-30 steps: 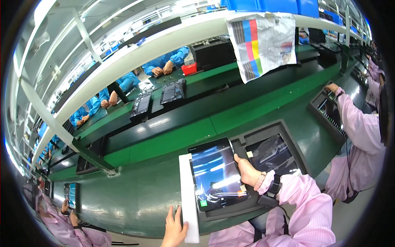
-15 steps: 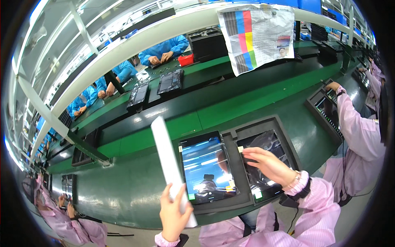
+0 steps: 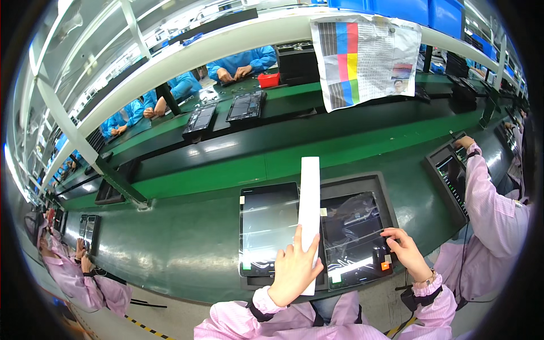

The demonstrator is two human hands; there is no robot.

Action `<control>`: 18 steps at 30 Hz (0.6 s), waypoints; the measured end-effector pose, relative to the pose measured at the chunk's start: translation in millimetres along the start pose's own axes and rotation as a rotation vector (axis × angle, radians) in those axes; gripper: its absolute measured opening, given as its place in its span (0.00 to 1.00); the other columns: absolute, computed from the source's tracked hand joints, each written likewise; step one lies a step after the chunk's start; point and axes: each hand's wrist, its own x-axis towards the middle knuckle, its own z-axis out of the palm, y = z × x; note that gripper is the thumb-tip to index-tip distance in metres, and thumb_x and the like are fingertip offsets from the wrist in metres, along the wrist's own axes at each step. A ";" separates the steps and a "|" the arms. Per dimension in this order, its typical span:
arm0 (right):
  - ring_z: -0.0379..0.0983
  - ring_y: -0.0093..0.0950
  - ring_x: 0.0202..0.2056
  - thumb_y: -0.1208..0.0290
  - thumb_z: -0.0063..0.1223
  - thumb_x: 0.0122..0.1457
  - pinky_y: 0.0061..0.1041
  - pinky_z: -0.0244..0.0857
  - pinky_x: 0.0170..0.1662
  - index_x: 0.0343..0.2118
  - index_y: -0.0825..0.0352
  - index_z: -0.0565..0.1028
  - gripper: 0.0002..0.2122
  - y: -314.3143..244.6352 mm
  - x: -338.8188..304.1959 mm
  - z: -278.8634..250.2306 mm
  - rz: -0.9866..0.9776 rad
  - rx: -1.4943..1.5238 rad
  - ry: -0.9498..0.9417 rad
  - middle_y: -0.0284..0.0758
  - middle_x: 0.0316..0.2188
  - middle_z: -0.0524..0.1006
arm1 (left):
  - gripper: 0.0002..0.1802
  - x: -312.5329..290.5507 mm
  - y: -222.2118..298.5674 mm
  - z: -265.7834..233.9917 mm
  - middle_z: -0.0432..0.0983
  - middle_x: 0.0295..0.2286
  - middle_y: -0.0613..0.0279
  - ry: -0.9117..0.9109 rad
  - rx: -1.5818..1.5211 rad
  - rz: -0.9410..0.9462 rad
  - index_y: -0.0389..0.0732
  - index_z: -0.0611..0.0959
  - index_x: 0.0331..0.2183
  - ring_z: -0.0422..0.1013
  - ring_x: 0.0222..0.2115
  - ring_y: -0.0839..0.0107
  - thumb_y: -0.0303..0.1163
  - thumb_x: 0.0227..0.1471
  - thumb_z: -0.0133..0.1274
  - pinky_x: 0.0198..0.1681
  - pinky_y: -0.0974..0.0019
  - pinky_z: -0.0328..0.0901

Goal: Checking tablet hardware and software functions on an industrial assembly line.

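Note:
My left hand (image 3: pixel 296 265) holds a long white bar (image 3: pixel 309 195), its fingers spread along the lower part. The bar stands over the gap between two dark-screened tablets, covering the right edge of the left tablet (image 3: pixel 266 221). The right tablet (image 3: pixel 351 243) has a glossy, wrinkled clear film on its screen and small coloured tabs at its corners. At that tablet's right edge is my right hand (image 3: pixel 409 255), fingers bent and apart, holding nothing I can see. Both tablets rest on a dark foam tray (image 3: pixel 387 198).
A green bench (image 3: pixel 170 238) runs left and right. Beyond it lie a dark conveyor (image 3: pixel 226 139) and a rail with a hanging printed sheet (image 3: pixel 371 62). A co-worker in pink at right handles a black tray (image 3: pixel 445 170). People in blue work opposite, near a red bin (image 3: pixel 269 80).
My left hand has carried the white bar rightward, from the left tablet's left side to between the tablets, and straightened it. My right hand has moved from over the right tablet to its right edge.

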 end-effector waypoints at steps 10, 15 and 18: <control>0.67 0.26 0.31 0.74 0.51 0.54 0.25 0.63 0.40 0.43 0.66 0.72 0.12 3.0 10.2 -1.4 0.018 -0.225 0.026 0.38 0.44 0.70 | 0.30 -2.0 -0.5 -1.5 0.58 0.52 0.45 0.073 -0.025 -0.002 0.51 0.73 0.50 0.73 0.27 0.61 0.39 0.42 0.57 0.27 0.61 0.68; 0.65 0.26 0.30 0.74 0.51 0.54 0.24 0.61 0.43 0.45 0.69 0.69 0.15 2.8 16.0 -2.3 0.032 -0.382 0.045 0.39 0.41 0.72 | 0.34 -7.5 -9.5 -13.1 0.59 0.50 0.45 -0.038 -0.245 -0.133 0.41 0.67 0.53 0.73 0.25 0.57 0.43 0.46 0.57 0.28 0.58 0.70; 0.65 0.24 0.28 0.73 0.51 0.55 0.24 0.62 0.40 0.47 0.69 0.67 0.17 21.2 14.4 -5.5 0.020 -0.276 0.048 0.38 0.38 0.73 | 0.38 -16.5 -30.6 -29.5 0.63 0.47 0.47 0.013 -0.381 -0.216 0.38 0.61 0.55 0.73 0.25 0.51 0.43 0.47 0.57 0.28 0.56 0.69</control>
